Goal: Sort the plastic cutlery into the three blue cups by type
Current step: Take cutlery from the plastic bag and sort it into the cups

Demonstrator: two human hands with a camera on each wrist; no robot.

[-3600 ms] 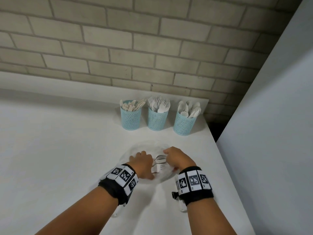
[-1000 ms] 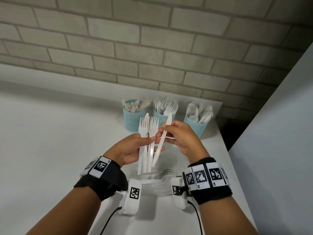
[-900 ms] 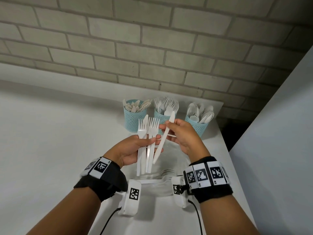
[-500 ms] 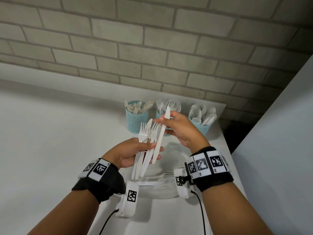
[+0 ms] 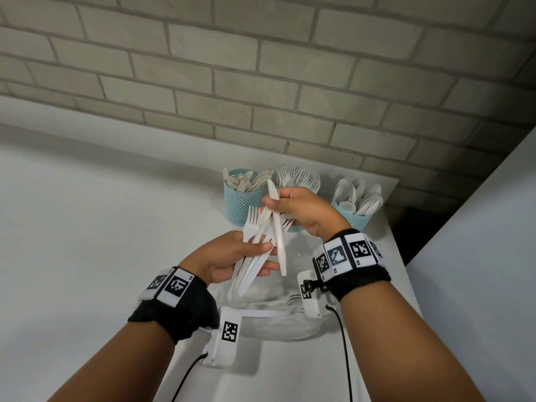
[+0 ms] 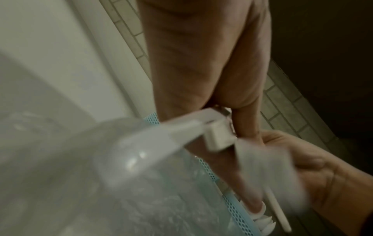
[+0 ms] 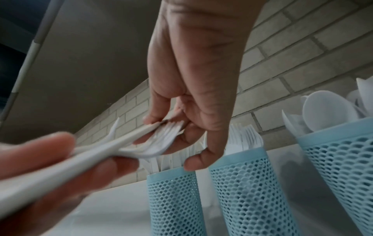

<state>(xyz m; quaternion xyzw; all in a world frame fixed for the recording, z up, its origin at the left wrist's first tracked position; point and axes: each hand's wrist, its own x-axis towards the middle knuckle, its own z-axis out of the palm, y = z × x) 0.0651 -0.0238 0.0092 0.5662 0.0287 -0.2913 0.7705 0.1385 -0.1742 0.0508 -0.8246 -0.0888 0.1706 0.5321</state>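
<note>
I note the left hand raised above the surface, fingers and thumb clamped on a bundle of white plastic cutlery. The bundle fans upward and away from me; fork tines show at its upper end, and I cannot count the pieces. The right hand is above and beyond the left, thumb and forefinger pinched on a single white knife near its blade end. The knife hangs steeply, its handle end down beside the left hand's fingertips, crossing in front of the bundle. In the right wrist view the right hand's fingers also touch fork tines; I cannot tell whether they grip them.

Three blue mesh cups stand in a row near the far right corner of the surface, along its far edge. The left cup holds knives, the middle cup holds forks and is largely hidden behind the right hand in the head view, and the right cup holds spoons. The knife's tip is in front of the gap between the left and middle cups.

A clear plastic bowl sits on the surface under the hands, nearer the right edge, with a few white forks lying in it. Both wrists carry black bands with printed marker tags.
</note>
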